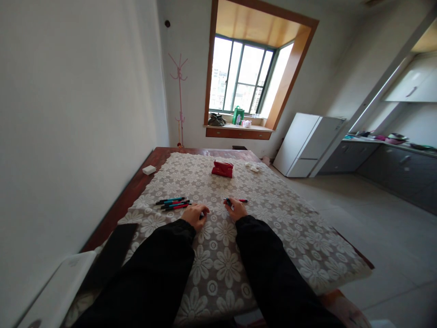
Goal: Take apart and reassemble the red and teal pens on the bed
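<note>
- The right hand point(235, 209) is closed around a red-and-black pen point(239, 201), whose red end sticks out to the right of the fingers.
- The left hand point(195, 215) is curled on the lace tablecloth point(218, 264) with a small dark piece at its fingertips; whether it truly grips it I cannot tell.
- A group of pens point(173, 203) lies just to the left of the left hand.
- A red pouch point(222, 168) lies far beyond both hands, so the pens seem not yet collected into it.
</note>
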Demonstrator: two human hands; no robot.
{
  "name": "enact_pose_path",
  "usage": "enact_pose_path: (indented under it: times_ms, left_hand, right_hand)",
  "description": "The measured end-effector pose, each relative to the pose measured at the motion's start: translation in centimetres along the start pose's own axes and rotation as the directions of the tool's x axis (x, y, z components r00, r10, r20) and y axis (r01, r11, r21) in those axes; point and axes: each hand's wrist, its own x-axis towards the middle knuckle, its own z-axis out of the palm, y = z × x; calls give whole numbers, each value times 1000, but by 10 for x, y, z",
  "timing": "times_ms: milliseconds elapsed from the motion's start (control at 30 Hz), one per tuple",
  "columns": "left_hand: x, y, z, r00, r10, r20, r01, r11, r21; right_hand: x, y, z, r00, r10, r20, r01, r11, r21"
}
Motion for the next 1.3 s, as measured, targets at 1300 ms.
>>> enact_pose_path:
  times_ms: [1300]
  left_hand:
    - [2,0,-2,988,-136,-78,138,990,17]
  right_hand:
    - [-2,-1,-1,973,-148,177,173,975,-138]
